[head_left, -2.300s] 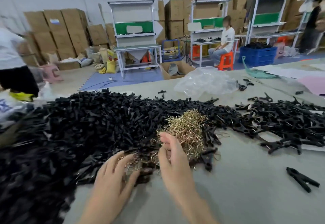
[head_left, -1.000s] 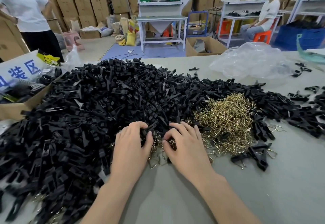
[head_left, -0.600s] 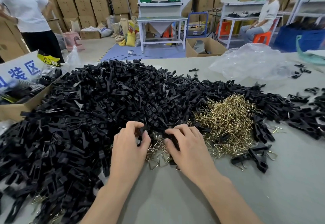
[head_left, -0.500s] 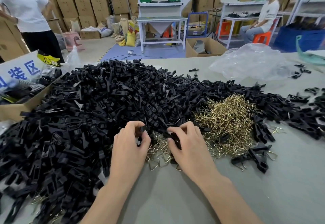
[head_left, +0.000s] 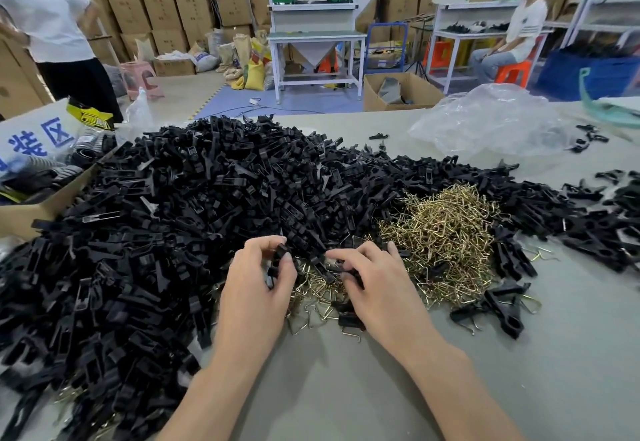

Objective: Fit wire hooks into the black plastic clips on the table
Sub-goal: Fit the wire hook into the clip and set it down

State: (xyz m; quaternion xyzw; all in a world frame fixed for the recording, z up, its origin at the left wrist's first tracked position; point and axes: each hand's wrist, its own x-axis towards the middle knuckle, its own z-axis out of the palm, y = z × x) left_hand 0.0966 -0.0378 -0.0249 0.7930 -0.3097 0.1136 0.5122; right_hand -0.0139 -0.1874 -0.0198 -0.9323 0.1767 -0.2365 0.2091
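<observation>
Black plastic clips (head_left: 166, 218) lay heaped beyond and to the left of the left hand (head_left: 256, 291), which pinched a single clip (head_left: 281, 254) between thumb and fingertips. The right hand (head_left: 379, 291) curled its fingers round a second clip (head_left: 349, 270). Wire hooks (head_left: 446, 232) were piled just right of it, with a few loose between both hands.

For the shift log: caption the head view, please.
Left hand pinches a black clip, right hand grips a second clip, between the clip heap and the pile of wire hooks.
</observation>
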